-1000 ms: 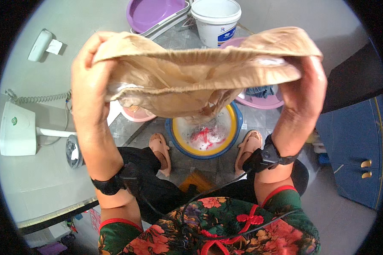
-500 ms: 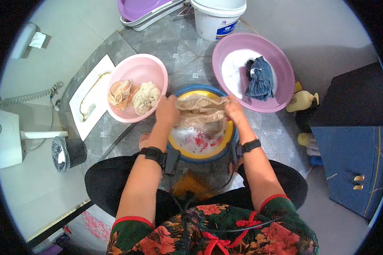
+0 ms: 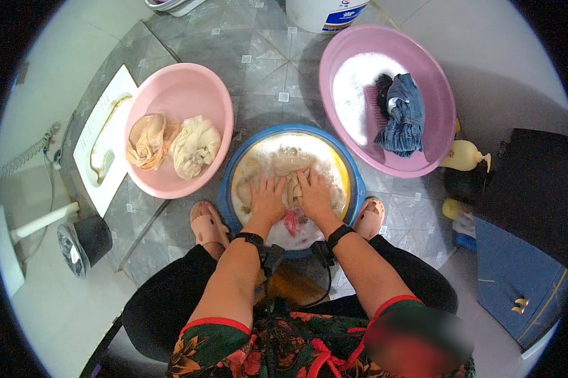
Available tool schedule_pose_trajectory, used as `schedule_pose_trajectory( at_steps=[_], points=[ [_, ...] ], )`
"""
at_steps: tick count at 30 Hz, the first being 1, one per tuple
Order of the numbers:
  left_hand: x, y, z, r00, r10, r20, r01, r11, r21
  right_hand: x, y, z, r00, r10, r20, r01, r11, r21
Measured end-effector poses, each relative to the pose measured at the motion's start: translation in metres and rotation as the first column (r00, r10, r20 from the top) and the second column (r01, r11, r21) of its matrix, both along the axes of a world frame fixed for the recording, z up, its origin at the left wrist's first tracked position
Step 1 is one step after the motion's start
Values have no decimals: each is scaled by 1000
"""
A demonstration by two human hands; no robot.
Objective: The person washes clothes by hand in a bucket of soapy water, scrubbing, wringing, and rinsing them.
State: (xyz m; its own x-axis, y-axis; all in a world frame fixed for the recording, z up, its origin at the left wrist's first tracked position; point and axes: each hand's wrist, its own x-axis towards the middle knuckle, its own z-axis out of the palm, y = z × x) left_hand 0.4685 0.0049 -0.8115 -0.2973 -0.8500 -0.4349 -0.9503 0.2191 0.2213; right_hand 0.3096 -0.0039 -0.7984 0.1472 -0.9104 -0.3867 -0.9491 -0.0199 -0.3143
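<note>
A round basin (image 3: pixel 359 183) with a blue rim and yellow inside stands between my feet, filled with sudsy water. In it lies a wet beige cloth (image 3: pixel 291 165), partly under the foam. My left hand (image 3: pixel 268 200) presses on the cloth's left part, fingers stretched and apart. Beside it, my right hand (image 3: pixel 315 194) lies flat on the right part, its fingers also spread. Something red or pink (image 3: pixel 289 222) shows through the suds below my hands; its kind is unclear.
At the left, a pink basin (image 3: pixel 224 94) holds a peach cloth and a cream cloth. On the right, a mauve basin (image 3: pixel 331 69) holds suds, a ridged washboard and a denim garment (image 3: pixel 405 120). Farther back stands a white bucket (image 3: pixel 309 16). A pump bottle (image 3: pixel 465 155) and blue cabinet (image 3: pixel 517 271) are right.
Both hands have lowered the stretched beige cloth into the suds and let go of its edges. Their fingers now lie spread on it. The view has shifted.
</note>
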Motion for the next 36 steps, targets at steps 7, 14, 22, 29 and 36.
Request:
schedule_pose_trajectory(
  at_steps=[7,14,22,29,36],
  points=[
    [4,-11,-36,995,97,31,-94,759,645,3,-1,-52,991,81,104,-116,905,409],
    [27,-14,-24,917,391,-78,-175,569,803,-5,-13,-52,971,207,122,-236,919,316],
    [2,-54,15,897,382,-220,-269,870,414,-95,-16,-47,963,131,237,-145,989,42],
    [65,-31,39,541,715,-442,-618,695,367,-104,-49,36,918,350,186,-383,903,193],
    [63,-13,210,60,757,-651,-626,536,566,-76,-40,253,856,-96,507,-93,938,334]
  ],
)
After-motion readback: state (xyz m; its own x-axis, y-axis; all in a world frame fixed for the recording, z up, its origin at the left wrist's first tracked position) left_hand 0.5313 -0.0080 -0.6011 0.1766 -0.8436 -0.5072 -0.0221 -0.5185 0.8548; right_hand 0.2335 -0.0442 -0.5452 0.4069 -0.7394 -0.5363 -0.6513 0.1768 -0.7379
